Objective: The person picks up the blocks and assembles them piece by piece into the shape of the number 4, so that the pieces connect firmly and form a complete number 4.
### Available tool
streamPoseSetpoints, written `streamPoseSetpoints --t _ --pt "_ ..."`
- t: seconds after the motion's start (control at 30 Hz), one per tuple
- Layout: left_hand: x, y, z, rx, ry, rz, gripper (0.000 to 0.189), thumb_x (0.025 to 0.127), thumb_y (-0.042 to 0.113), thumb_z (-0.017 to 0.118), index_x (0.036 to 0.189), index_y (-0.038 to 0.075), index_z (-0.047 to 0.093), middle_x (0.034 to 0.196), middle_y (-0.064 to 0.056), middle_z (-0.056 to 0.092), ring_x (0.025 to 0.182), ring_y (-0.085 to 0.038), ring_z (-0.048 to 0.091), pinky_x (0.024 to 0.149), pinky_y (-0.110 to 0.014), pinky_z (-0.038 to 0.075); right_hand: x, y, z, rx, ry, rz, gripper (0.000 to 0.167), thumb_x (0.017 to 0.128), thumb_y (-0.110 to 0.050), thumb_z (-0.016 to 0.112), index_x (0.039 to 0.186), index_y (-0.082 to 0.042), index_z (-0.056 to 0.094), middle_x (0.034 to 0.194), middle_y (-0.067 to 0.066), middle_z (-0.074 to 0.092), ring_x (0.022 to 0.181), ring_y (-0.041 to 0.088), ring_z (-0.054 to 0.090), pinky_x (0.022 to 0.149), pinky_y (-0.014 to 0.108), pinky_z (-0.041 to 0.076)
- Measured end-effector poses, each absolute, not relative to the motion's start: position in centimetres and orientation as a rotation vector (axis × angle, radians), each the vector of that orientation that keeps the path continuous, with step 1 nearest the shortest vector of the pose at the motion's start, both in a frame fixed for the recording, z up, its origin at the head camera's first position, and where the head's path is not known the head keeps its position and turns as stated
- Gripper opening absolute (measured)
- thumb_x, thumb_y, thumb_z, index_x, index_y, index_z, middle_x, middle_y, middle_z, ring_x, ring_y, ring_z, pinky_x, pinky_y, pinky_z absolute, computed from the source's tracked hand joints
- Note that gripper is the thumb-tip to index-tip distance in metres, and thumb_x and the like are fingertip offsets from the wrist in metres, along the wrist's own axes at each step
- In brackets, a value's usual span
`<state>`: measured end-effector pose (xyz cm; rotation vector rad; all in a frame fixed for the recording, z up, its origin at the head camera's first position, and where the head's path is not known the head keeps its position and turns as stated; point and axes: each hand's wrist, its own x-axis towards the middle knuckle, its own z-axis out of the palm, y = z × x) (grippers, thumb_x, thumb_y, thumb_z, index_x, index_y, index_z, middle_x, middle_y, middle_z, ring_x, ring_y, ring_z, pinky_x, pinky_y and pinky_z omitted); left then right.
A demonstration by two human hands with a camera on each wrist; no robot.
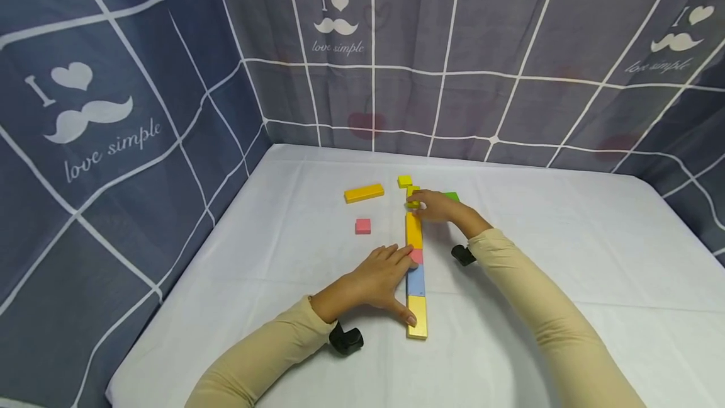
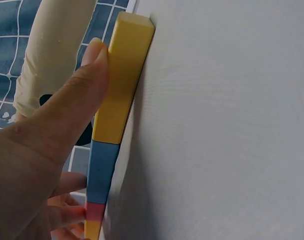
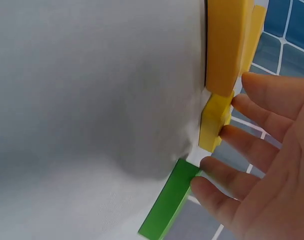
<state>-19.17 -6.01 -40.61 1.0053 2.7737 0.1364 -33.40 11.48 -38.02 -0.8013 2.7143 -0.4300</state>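
Toward the far side, I see the right hand (image 1: 436, 206), fingers loosely extended, touching a small yellow block (image 3: 214, 121); nearer, the left hand (image 1: 378, 277), fingers spread, touches a row of yellow, blue, pink and orange blocks (image 1: 416, 282). Left lies an orange bar (image 1: 364, 193); right, a green bar (image 3: 169, 202).

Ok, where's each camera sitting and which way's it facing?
Head: on the head, facing forward and down over the block row; shows the left hand, right hand and sleeves.
Left wrist: on that wrist, facing the row's near yellow block; shows that hand's thumb, plus a sleeve.
Right wrist: on that wrist, facing the green block and small yellow block; shows that hand's palm and fingers.
Head and right wrist views share the green block.
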Motion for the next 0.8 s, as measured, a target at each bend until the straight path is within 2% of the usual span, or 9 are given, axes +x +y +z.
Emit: streamPoseSetpoints --t 0.4,0.8 --pt "-19.2 -6.0 -40.6 0.997 2.768 0.149 0.103 0.054 0.078 0.063 0.134 0.019 0.036 0.151 -0.006 0.021 0.136 -0.03 0.026 0.112 -0.045 0.02 -32.4 13.7 -38.9 -0.838 2.794 -0.391 0.036 0.091 -0.011 0.052 0.124 0.002 0.053 0.135 0.027 0.043 0.127 0.041 0.037 0.106 0.05 0.028" --pt "-19.2 -6.2 -40.8 1.018 2.768 0.172 0.102 0.055 0.077 0.063 0.134 0.019 0.036 0.151 -0.007 0.021 0.136 -0.03 0.026 0.111 -0.044 0.02 -29.1 15.6 -38.4 -0.793 2.777 -0.415 0.031 0.091 -0.015 0.054 0.116 0.003 0.059 0.131 0.025 0.048 0.12 0.038 0.047 0.101 0.049 0.036"
